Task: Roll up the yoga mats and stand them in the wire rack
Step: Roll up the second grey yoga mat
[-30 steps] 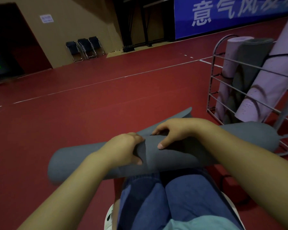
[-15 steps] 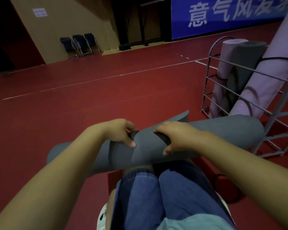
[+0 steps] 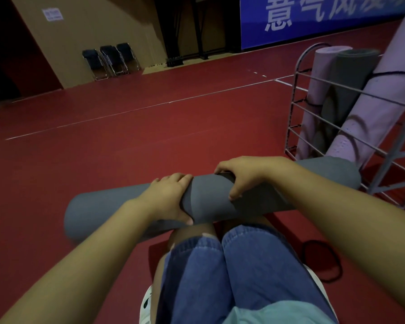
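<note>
1. I see the grey yoga mat (image 3: 211,197) rolled into a long tube and lying crosswise over my knees (image 3: 220,249), above the red floor (image 3: 126,141).
2. My left hand (image 3: 171,197) wraps over the roll left of its middle: fingers curled across the top, thumb hooked underneath on the near side.
3. My right hand (image 3: 241,174) grips the roll just right of the left hand, fingers curled over the far side, thumb pressed down onto the near face. The mat's loose outer edge runs between the two hands.
4. The mat's right end sits just beside the wire rack (image 3: 297,106), close to its lower bars; I cannot tell whether it touches them.
5. Inside the rack, beyond the mat's right end, stand three rolled mats: a lilac mat (image 3: 318,90) at the far side, a dark grey mat (image 3: 351,76) leaning beside it, and a larger purple mat (image 3: 379,106) leaning nearest me with a black band round it.
6. A black elastic loop (image 3: 323,260) lies on the floor near my right knee, on the near side of the mat.
7. Far beyond the mat, folding chairs (image 3: 110,59) stand against the tan wall, and a blue banner (image 3: 313,17) hangs behind the rack.
</note>
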`<state>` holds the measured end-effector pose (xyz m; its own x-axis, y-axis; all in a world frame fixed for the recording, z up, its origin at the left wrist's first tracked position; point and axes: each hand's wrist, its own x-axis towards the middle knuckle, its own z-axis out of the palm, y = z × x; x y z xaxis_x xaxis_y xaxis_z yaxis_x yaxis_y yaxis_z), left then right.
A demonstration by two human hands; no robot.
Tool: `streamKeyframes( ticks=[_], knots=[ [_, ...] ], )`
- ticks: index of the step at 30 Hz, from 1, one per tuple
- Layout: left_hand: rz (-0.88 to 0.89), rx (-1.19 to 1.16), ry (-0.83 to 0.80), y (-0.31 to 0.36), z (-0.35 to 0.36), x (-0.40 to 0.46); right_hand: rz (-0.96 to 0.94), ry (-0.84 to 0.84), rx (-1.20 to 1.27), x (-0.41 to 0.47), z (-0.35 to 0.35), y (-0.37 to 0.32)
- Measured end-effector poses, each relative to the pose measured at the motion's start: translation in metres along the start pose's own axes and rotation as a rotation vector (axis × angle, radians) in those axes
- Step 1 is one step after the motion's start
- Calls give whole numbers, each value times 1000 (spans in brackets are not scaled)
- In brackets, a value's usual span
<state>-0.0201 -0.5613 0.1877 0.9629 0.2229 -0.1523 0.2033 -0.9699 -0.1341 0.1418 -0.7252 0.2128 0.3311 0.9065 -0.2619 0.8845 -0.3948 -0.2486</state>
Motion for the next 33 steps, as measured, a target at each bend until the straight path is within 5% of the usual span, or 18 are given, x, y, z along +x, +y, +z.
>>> streamKeyframes(
  ticks=[7,23,33],
  knots=[
    [-35,-9,2,0,-4,5,22,120,-284,6,32,-15],
    [84,119,226,10,-84,-55,-143,279,-398,-67,-31,-37],
    [121,-173,-114,35,-30,-96,-198,-26,-322,-87,23,-56]
  ],
)
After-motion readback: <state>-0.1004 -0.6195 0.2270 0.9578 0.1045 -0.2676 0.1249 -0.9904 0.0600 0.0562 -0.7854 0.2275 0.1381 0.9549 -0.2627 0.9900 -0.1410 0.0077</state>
